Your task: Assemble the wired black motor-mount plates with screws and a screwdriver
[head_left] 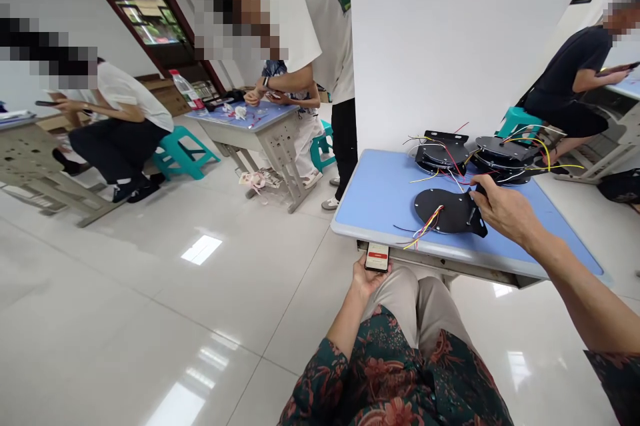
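My left hand (pixel 367 277) is low at my lap and holds a smartphone (pixel 377 256) with a red and white screen, just below the table's front edge. My right hand (pixel 505 207) reaches over the blue tabletop (pixel 380 193) and grips the raised bracket of a flat black rounded plate (pixel 445 211). Red, yellow and thin dark wires trail from that plate toward the front edge. Behind it stand a black plate assembly with a bracket (pixel 443 153) and a stack of black round plates (pixel 503 158), with red, yellow and white wires spreading around them.
A seated person (pixel 565 83) on a teal stool holds a phone at the right. Left of my table, a standing person (pixel 300 46) leans over a second blue table (pixel 240 116) with scattered items. Another seated person (pixel 117 119) holds a phone further left. The floor is glossy white tile.
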Motion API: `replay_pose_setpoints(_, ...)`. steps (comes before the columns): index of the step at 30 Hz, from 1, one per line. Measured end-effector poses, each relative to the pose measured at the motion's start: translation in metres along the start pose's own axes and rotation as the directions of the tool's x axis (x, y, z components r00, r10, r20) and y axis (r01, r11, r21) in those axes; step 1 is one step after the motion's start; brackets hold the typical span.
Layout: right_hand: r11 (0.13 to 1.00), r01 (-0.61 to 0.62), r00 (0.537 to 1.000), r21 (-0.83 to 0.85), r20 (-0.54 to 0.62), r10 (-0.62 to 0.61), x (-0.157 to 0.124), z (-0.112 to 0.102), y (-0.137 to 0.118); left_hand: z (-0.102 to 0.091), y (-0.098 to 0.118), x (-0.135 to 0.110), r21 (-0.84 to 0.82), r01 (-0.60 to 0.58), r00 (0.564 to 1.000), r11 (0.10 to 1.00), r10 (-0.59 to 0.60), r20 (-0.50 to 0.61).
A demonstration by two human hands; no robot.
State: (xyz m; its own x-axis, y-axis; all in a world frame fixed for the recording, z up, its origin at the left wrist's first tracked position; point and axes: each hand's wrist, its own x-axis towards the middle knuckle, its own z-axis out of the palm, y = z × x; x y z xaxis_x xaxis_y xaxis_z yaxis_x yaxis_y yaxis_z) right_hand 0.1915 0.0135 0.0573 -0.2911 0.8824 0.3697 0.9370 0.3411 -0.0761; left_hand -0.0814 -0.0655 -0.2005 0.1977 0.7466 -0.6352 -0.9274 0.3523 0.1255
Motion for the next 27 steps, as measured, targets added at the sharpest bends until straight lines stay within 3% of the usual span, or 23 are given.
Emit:
replay_pose_setpoints(5,1.0,-0.012,1.0,0.009,0.013,0.012,0.002,-0.002,-0.001,-0.02,-0.009,-0.019,0.017,0.086,0.995,0.996,-0.087,0.055)
replay_pose_setpoints(15,0.997,-0.07,0.995,0.041,0.08,0.067,0.001,-0.009,-0.005,-0.035,-0.016,-0.042,0.044,0.077,0.988,0.996,-0.082,0.131)
replay_pose_setpoints(18,0.996,-0.073,0.995,0.057,0.072,0.069,0.001,-0.008,-0.002,-0.05,-0.017,-0.067,0.056,0.032,0.99,0.998,-0.039,0.135)
replay_pose_setpoints(22,0.997,-0.064,0.997,0.033,0.033,0.063,0.003,-0.001,0.004,-0.064,-0.015,-0.12,0.086,-0.075,0.982,0.993,0.058,0.178)
replay_pose_setpoints(25,0.998,-0.032,0.998,0.049,-0.05,0.035,0.004,0.01,0.012,-0.057,-0.008,-0.157,0.105,-0.169,0.956,0.98,0.137,0.258)
replay_pose_setpoints(27,0.994,-0.009,0.993,0.105,-0.119,0.021,0.006,0.019,0.018,-0.042,-0.001,-0.173,0.103,-0.247,0.926,0.963,0.204,0.318)
